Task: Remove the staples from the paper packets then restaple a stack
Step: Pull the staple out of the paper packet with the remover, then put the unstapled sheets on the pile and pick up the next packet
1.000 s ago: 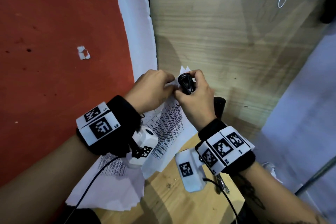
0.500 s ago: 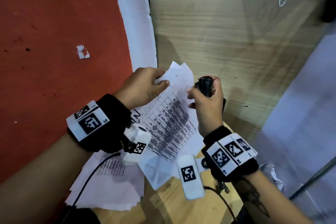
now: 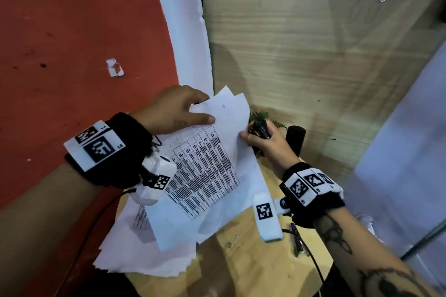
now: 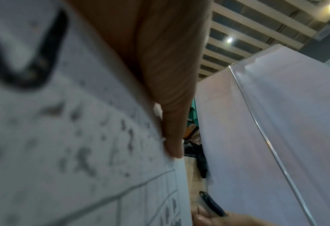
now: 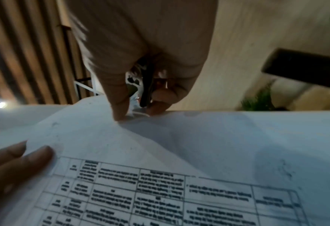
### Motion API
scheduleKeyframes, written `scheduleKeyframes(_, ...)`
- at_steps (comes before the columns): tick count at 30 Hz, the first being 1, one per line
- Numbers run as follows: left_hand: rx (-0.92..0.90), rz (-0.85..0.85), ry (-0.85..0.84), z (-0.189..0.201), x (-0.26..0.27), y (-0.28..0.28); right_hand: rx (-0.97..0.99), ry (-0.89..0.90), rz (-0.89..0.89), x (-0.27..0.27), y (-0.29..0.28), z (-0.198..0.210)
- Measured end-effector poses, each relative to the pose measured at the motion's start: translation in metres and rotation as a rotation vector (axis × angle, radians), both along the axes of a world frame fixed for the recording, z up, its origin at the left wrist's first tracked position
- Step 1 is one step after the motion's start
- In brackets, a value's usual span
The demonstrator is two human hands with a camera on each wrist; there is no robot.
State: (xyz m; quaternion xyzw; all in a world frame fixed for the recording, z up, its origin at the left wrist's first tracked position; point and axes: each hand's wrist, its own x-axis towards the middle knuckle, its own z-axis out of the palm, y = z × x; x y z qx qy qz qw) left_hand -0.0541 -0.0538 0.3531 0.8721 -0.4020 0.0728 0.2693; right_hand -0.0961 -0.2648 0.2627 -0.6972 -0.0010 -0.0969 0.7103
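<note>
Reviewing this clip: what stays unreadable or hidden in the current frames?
- Staple: none can be made out on the packet in any view; too small.
- Black tool in the right hand: head and right wrist views, fingers cover most of it.
- Printed table text: blurred in every view.
- Lower sheets: head view, covered by the packet and left hand.

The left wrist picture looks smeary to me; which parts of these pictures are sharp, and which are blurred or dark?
Left wrist view: the printed sheet and the finger up close are out of focus, while the ceiling lamp is crisp. Right wrist view: dim, with the table's print soft and the right hand blurred. Head view: mostly sharp, edges bent by the wide lens.
</note>
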Motion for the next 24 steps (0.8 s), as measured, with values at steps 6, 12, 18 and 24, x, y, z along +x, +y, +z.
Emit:
scheduleKeyframes(6, -0.049, 0.042, 0.011, 0.011, 0.007, 0.021, 0.043, -0.072, 0.006, 0.008, 0.018, 0.002)
scheduleKeyframes(12, -0.248, 0.351, 0.028, 0.007, 0.024, 0.079, 0.126, -0.089, -0.066, 0.016, 0.015, 0.014)
scheduleKeyframes(18, -0.726, 0.227, 0.716, -0.093, 0.016, 0.107, 0.524, 0.157, -0.051, 0.041, 0.016, 0.0)
scheduleKeyframes(24, -0.805, 0.546, 0.713, -0.156, 0.038, 0.111, 0.448, 0.372, -0.172, 0.071, 0.033, -0.067)
